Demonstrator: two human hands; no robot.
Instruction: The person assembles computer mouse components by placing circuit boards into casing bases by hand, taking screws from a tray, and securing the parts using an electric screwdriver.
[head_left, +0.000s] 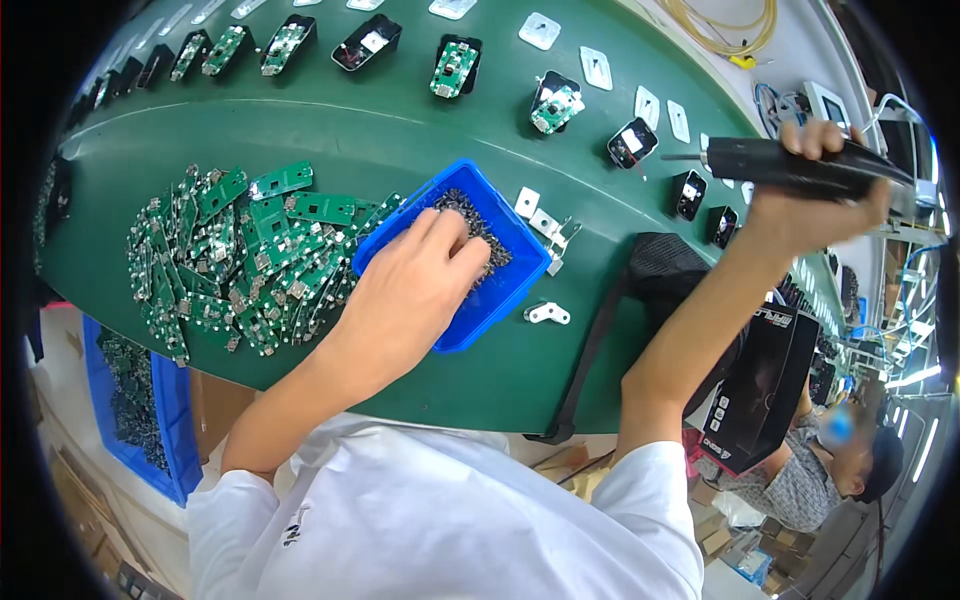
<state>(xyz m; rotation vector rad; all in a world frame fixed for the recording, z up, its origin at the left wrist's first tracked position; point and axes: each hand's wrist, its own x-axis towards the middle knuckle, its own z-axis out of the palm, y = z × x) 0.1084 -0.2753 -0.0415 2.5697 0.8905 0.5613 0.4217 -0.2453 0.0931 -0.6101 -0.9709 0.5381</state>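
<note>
My left hand (pixel 415 275) reaches into a blue plastic bin (pixel 515 292) of small dark screws (pixel 492 240). Its fingers are bent and drawn together at the screws, but their tips are hidden, so I cannot tell what is pinched. Raised at the right, my right hand (pixel 805 215) is wrapped round a black electric screwdriver (pixel 748 165), its thin bit pointing left. Beneath the bit, black housings (pixel 632 143) stand in a row along the bench, and several hold green circuit boards (pixel 456 68).
Loose green circuit boards (pixel 270 240) are heaped left of the bin. White metal brackets (pixel 547 313) lie to its right, near a black strapped bag (pixel 665 265) and a black box (pixel 755 385). White plates line the far side. Another person (pixel 800 480) is at the lower right.
</note>
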